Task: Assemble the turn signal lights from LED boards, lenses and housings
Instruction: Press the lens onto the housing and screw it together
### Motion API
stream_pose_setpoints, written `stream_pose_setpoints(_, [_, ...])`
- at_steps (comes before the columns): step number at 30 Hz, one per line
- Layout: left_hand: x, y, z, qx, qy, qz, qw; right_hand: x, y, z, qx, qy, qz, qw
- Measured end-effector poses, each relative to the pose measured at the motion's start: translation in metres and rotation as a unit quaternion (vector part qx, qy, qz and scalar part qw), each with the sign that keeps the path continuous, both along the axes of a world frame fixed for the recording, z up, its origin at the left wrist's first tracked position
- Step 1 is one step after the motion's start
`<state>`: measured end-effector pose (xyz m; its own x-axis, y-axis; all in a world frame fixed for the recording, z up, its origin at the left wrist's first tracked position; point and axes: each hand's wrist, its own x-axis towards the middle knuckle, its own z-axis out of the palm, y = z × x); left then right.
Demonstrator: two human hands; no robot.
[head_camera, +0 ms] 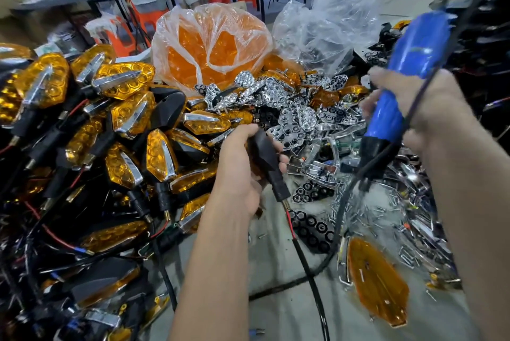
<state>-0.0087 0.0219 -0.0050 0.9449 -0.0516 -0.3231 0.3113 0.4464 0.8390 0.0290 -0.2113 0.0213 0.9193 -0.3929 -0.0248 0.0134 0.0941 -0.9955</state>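
Black plastic housing (266,155) clenched in left hand (240,164); right hand (422,109) grips blue electric screwdriver (400,86). Risk: dangling cord snags parts, bit slips.

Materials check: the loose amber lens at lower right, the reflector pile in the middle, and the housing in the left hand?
Amber lens: looks like translucent tinted plastic, glossy; the table shows dimly through it.
Reflector pile: probably chrome-plated plastic; mirror-bright, moulded honeycomb cups, though metal can't be excluded.
Housing in the left hand: matte black, likely moulded plastic; dull with soft highlights.
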Motion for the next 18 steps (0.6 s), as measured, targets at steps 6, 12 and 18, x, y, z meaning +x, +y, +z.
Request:
stream_pose_setpoints(6, [0.0, 0.001, 0.0, -0.026, -0.054, -0.031, 0.998, 0.0, 0.015, -0.017, -0.35, 0.1, -0.069, 0.929])
stream_pose_setpoints(12, [0.002, 0.003, -0.007, 0.167, -0.162, -0.014, 0.972, -0.003, 0.018, -0.022, -0.452, 0.121, -0.07, 0.881])
stream_pose_setpoints(18, [0.002, -0.004, -0.012, 0.442, -0.281, 0.039, 0.851, -0.02, 0.052, 0.013, -0.404, -0.074, -0.006, 0.912])
